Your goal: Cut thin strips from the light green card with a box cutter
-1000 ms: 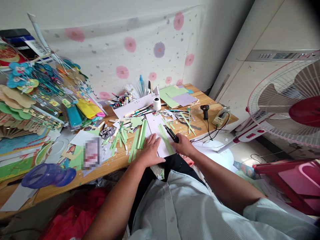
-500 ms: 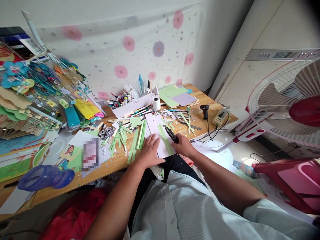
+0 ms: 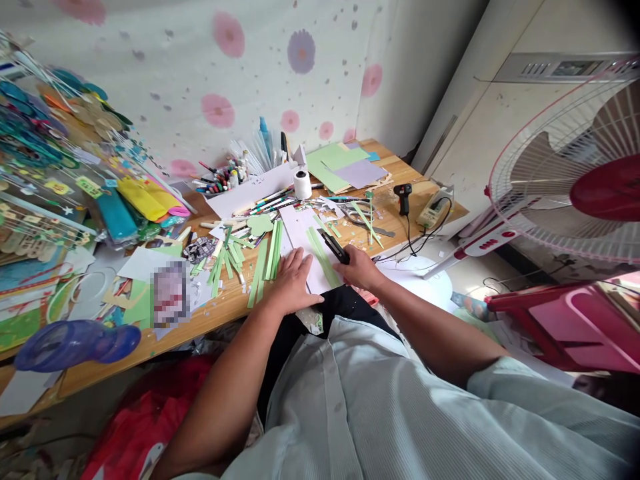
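Fingers [image 3: 356, 257] of right hand [image 3: 361, 268] hide the black cutter's [image 3: 334, 247] handle.

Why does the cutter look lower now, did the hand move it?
No. The right hand holds the black cutter at the same spot on the green strip on the white sheet; only the camera tilted.

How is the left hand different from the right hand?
The left hand lies flat and open on the white paper; the right hand is closed round a black cutter. The left holds nothing; the right holds the tool. Both rest at the table's front edge.
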`<action>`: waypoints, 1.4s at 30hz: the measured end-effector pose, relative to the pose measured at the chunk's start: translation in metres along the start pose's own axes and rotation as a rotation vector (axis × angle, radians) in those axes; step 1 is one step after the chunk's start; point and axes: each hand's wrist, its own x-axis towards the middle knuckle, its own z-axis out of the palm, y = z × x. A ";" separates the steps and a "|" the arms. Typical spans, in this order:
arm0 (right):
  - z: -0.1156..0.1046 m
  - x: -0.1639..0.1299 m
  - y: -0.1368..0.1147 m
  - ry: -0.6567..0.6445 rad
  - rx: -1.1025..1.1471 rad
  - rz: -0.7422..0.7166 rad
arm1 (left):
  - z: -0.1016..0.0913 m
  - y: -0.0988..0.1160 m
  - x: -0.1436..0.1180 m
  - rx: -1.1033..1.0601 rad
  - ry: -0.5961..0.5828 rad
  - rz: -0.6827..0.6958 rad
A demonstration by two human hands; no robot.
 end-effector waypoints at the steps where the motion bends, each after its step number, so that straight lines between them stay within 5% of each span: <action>1: 0.000 0.000 0.000 -0.004 0.004 0.002 | 0.000 0.000 0.000 0.000 0.000 0.001; 19: -0.006 -0.001 -0.013 0.013 0.112 -0.043 | -0.007 0.007 -0.002 -0.006 0.031 -0.025; 29: 0.001 0.025 -0.056 -0.014 -0.356 -0.174 | -0.012 0.010 0.004 -0.014 0.016 -0.051; 42: 0.012 0.019 -0.073 -0.056 -0.508 -0.186 | -0.018 0.010 0.003 0.032 0.023 -0.024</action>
